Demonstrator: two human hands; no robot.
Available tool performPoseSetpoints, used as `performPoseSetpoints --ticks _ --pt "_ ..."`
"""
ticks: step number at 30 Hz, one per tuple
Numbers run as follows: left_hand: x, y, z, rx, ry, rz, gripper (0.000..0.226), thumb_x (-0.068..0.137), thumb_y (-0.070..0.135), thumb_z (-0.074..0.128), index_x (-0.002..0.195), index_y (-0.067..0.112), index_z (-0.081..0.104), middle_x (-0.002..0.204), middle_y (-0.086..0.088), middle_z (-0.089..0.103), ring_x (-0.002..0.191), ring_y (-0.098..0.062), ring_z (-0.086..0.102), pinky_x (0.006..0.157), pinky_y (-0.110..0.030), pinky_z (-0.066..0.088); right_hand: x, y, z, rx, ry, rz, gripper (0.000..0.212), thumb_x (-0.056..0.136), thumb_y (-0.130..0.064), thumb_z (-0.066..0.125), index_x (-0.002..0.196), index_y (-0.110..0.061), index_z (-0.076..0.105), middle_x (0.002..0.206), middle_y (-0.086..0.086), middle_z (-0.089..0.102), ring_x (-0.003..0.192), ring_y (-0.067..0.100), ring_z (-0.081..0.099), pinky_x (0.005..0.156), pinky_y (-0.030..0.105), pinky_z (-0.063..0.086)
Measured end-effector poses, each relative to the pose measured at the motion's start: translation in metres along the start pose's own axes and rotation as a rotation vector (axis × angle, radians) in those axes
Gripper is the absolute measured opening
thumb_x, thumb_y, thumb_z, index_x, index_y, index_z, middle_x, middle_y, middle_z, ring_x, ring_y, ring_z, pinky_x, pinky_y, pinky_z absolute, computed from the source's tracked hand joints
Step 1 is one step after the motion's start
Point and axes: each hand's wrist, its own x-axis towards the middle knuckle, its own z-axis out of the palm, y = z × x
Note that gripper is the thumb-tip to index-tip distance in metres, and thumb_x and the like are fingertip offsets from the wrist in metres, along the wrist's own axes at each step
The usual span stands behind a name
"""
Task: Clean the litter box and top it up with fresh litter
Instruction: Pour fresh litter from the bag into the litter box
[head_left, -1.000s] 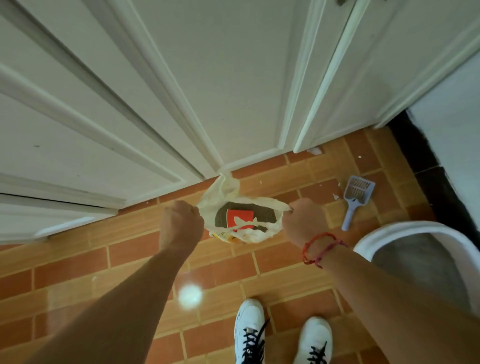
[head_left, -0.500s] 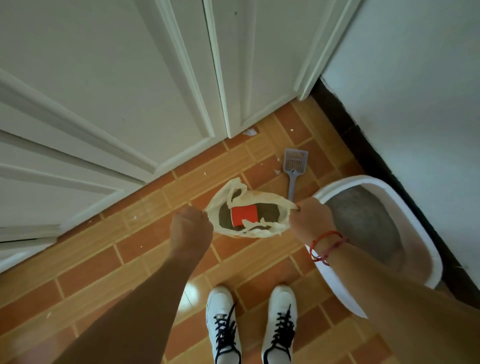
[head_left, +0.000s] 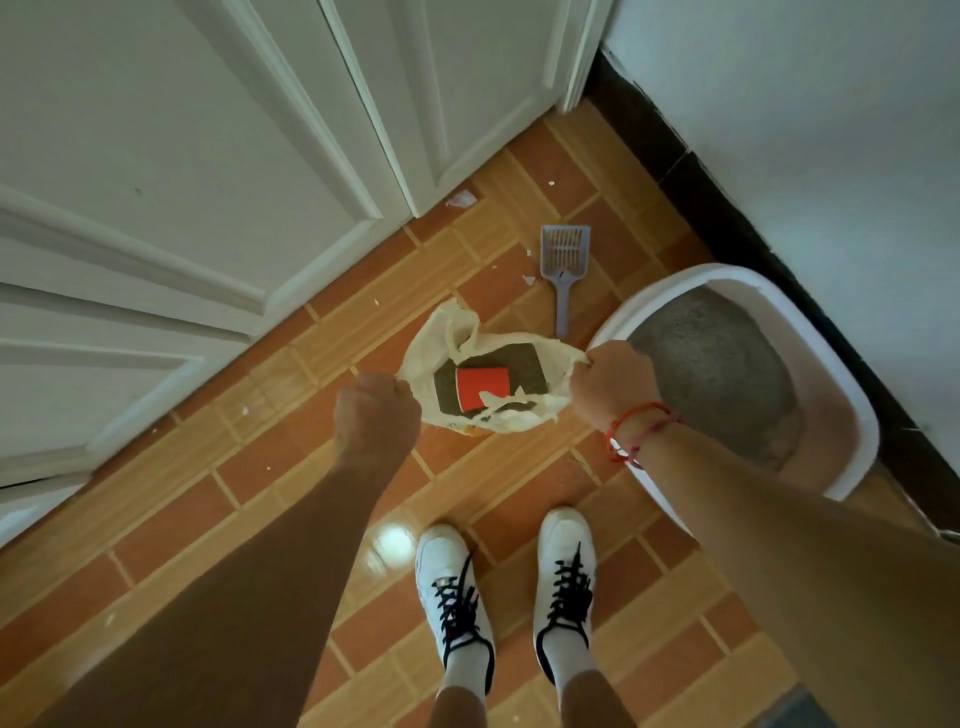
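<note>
I hold a cream-white litter bag (head_left: 444, 340) open above the floor in front of me. My left hand (head_left: 376, 418) grips its left edge and my right hand (head_left: 613, 387) grips its right edge. Inside the bag lies grey litter with a red cup (head_left: 482, 388) on top. The white litter box (head_left: 852, 410) stands at the right by the wall, with grey litter (head_left: 711, 364) in it. A blue-grey slotted scoop (head_left: 563, 262) lies on the tiles beyond the bag, untouched.
White panelled doors (head_left: 208, 156) fill the left and top. A white wall with a dark skirting strip (head_left: 727, 218) runs along the right. Small white scraps (head_left: 461, 198) dot the orange tiled floor. My white shoes (head_left: 452, 587) stand just below the bag.
The view has swung right, bringing the whole litter box into sight. Both hands keep hold of the bag, which now hangs closer to the litter box.
</note>
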Motion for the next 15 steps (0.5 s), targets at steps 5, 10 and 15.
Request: performPoseSetpoints --ticks 5,10,15 --pt "-0.001 0.001 0.002 -0.038 -0.020 -0.029 0.026 0.093 0.008 0.049 0.079 -0.007 0.066 0.075 -0.019 0.071 0.067 -0.031 0.070 0.049 -0.033 0.054 -0.006 0.005 0.003 -0.053 0.067 -0.073 0.037 0.095 -0.010 0.043 0.059 -0.008 0.038 0.061 0.003 0.038 0.067 0.024 0.047 0.063 0.027 0.031" --pt "0.006 0.009 -0.002 -0.043 -0.036 -0.077 0.016 0.079 0.006 0.062 0.078 -0.009 0.067 0.063 -0.013 0.063 0.046 -0.015 0.049 0.036 -0.017 0.032 -0.003 0.007 0.005 0.009 0.062 -0.099 0.040 0.094 -0.009 0.046 0.056 -0.011 0.033 0.053 0.002 0.036 0.050 0.013 0.038 0.050 0.026 0.028" --pt "0.019 0.016 -0.006 -0.041 0.020 -0.038 0.029 0.081 0.022 0.067 0.075 -0.006 0.066 0.056 -0.007 0.054 0.047 -0.017 0.049 0.043 -0.023 0.037 -0.002 0.011 0.013 -0.014 0.049 -0.131 0.040 0.095 -0.017 0.050 0.060 -0.017 0.030 0.058 -0.001 0.039 0.059 0.016 0.046 0.047 0.020 0.027"
